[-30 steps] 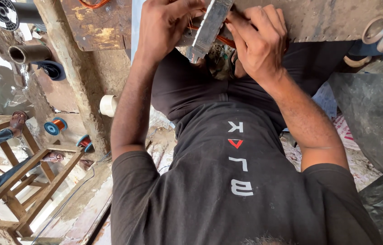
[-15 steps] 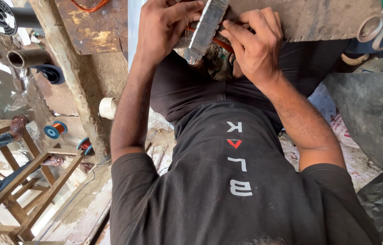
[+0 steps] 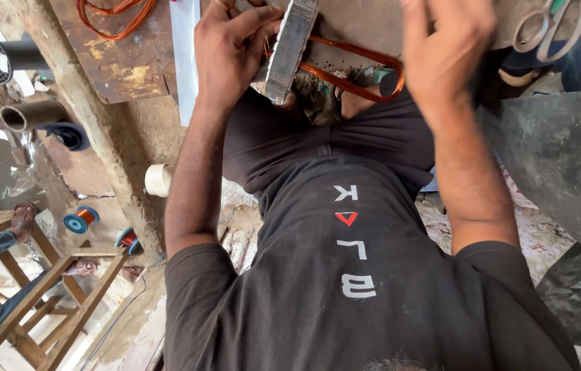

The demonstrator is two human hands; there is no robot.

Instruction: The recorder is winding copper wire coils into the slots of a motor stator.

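My left hand [image 3: 230,51] grips a grey laminated metal block [image 3: 289,49] standing on edge on the wooden bench [image 3: 366,20] in front of my dark shirt. An orange copper wire loop [image 3: 354,71] runs from the block to the right, toward a small dark cylinder [image 3: 390,82]. Just right of the loop, my right hand [image 3: 447,42] lies back up over the bench; its fingertips pass the frame's top edge and nothing shows in it.
Scissors [image 3: 545,29] lie at the top right, above a dark sheet [image 3: 565,158]. More copper wire [image 3: 108,17] rests on a board at the top left. Pipes [image 3: 26,113], wire spools [image 3: 81,218], a white tape roll [image 3: 158,180], a wooden frame [image 3: 43,302] and another person's sandalled foot [image 3: 24,216] are at the left.
My right hand has let go of the block and moved right and up, uncovering the copper loop. My left hand keeps its grip on the block.
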